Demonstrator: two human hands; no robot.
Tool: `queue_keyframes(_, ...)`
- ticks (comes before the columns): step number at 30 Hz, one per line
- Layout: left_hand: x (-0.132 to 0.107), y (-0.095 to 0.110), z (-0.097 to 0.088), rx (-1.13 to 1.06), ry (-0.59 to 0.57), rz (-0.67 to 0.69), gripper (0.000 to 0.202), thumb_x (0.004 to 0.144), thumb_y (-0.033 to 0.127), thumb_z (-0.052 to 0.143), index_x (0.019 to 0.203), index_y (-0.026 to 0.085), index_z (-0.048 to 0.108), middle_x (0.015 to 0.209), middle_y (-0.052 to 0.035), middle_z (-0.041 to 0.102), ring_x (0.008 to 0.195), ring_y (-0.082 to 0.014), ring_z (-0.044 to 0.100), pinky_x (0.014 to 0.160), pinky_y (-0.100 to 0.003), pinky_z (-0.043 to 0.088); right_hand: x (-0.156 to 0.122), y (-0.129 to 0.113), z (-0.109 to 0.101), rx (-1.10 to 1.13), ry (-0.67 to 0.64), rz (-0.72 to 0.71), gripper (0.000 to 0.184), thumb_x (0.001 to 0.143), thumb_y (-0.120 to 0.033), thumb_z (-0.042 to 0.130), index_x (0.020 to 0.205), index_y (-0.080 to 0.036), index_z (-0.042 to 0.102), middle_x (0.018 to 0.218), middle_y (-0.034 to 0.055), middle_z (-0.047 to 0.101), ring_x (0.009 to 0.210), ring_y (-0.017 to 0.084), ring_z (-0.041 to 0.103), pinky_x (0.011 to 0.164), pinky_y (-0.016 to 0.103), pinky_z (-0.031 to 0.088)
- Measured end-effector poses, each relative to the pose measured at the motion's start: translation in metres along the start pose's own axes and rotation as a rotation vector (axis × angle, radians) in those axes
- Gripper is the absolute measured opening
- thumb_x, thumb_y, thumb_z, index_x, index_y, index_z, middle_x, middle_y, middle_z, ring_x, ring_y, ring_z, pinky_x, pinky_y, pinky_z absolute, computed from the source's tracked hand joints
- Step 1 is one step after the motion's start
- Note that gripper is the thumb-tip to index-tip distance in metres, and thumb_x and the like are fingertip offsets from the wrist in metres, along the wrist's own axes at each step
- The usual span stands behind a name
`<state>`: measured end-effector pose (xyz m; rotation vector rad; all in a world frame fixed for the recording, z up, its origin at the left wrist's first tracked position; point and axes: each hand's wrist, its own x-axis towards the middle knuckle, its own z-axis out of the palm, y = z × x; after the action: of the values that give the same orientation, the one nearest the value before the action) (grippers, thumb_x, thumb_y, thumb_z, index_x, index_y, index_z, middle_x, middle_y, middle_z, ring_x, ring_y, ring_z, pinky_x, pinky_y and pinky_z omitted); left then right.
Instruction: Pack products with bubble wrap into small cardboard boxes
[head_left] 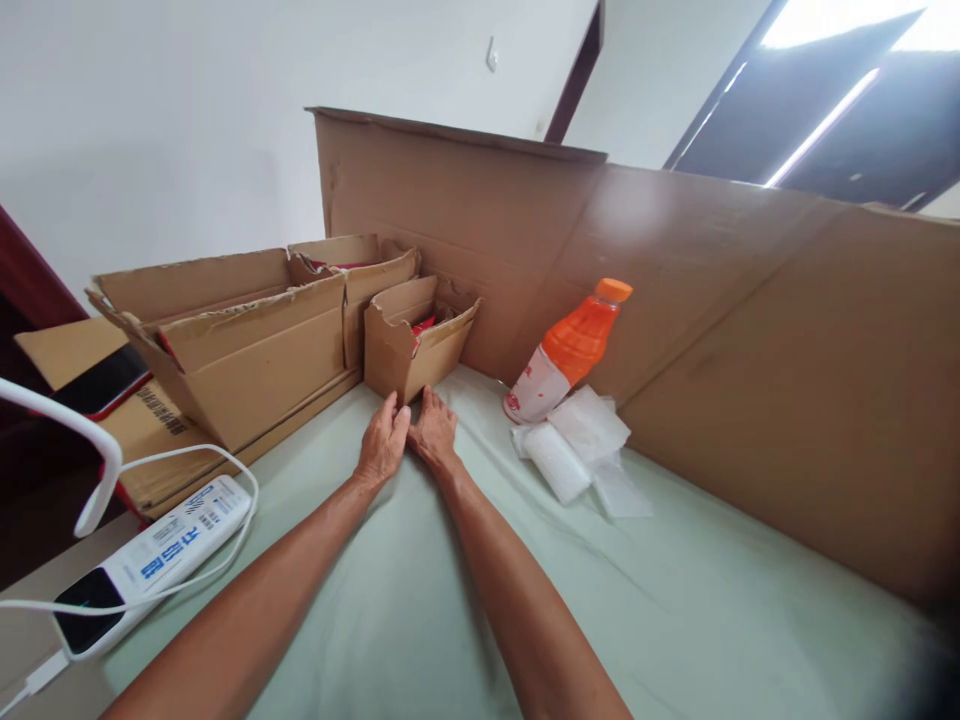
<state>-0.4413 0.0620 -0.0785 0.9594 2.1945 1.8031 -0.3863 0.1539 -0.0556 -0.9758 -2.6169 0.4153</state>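
On green cloth [675, 570], found small carton [387, 350] near larger cartons [270, 350], with left fingers [388, 408] and right fingers [430, 400] at near lower corner; cannot tell whether grasping or released. Judged placed, adjustment likely unfinished; bottle [574, 345] untouched.

White wall [187, 120], dark panel [784, 110], bright glare [832, 20] upper right.
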Motion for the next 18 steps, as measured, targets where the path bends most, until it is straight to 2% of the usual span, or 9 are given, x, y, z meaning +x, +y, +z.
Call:
queue_keyframes(6, 0.002, -0.003, 0.004, 0.034, 0.035, 0.018, 0.052, 0.095, 0.043, 0.042, 0.136, 0.012, 0.054, 0.141, -0.018, 0.058, 0.134, -0.0266, 0.052, 0.116, -0.044, 0.036, 0.004, -0.002, 0.0, -0.024, -0.033, -0.037, 0.065, 0.096, -0.043, 0.043, 0.151, -0.009, 0.034, 0.148, 0.0197, 0.05, 0.141, 0.03, 0.04, 0.11, 0.043, 0.031)
queue_keyframes(10, 0.001, 0.001, 0.002, 0.061, 0.056, 0.012, 0.05, 0.094, 0.038, 0.041, 0.134, 0.011, 0.053, 0.135, -0.0183, 0.062, 0.128, -0.0249, 0.058, 0.109, -0.04, 0.044, -0.011, -0.008, -0.002, -0.075, -0.035, -0.087, 0.055, 0.1, -0.038, 0.037, 0.146, -0.009, 0.043, 0.151, 0.0216, 0.046, 0.141, 0.034, 0.037, 0.11, 0.049, 0.03)
queue_keyframes(14, 0.0, 0.002, -0.006, 0.13, 0.056, -0.026, 0.05, 0.091, 0.037, 0.036, 0.129, 0.01, 0.053, 0.122, -0.0185, 0.067, 0.115, -0.0259, 0.064, 0.103, -0.041, 0.048, -0.062, -0.005, -0.013, -0.116, -0.064, -0.179, 0.049, 0.099, -0.039, 0.043, 0.142, -0.016, 0.05, 0.153, 0.0164, 0.045, 0.142, 0.032, 0.037, 0.114, 0.049, 0.028)
queue_keyframes(16, 0.0, 0.004, -0.01, 0.187, 0.025, -0.037, 0.05, 0.085, 0.038, 0.039, 0.124, 0.011, 0.055, 0.117, -0.0179, 0.068, 0.109, -0.0271, 0.065, 0.1, -0.042, 0.049, -0.102, 0.001, -0.024, -0.123, -0.084, -0.224, 0.051, 0.098, -0.045, 0.048, 0.142, -0.021, 0.049, 0.154, 0.0122, 0.045, 0.143, 0.029, 0.037, 0.116, 0.048, 0.028)
queue_keyframes(18, -0.001, 0.011, -0.012, 0.256, -0.03, -0.033, 0.046, 0.077, 0.039, 0.043, 0.113, 0.015, 0.059, 0.112, -0.0157, 0.069, 0.106, -0.0283, 0.064, 0.098, -0.042, 0.05, -0.151, 0.009, -0.038, -0.128, -0.099, -0.273, 0.054, 0.097, -0.049, 0.049, 0.144, -0.022, 0.047, 0.155, 0.0118, 0.045, 0.144, 0.029, 0.036, 0.116, 0.049, 0.028)
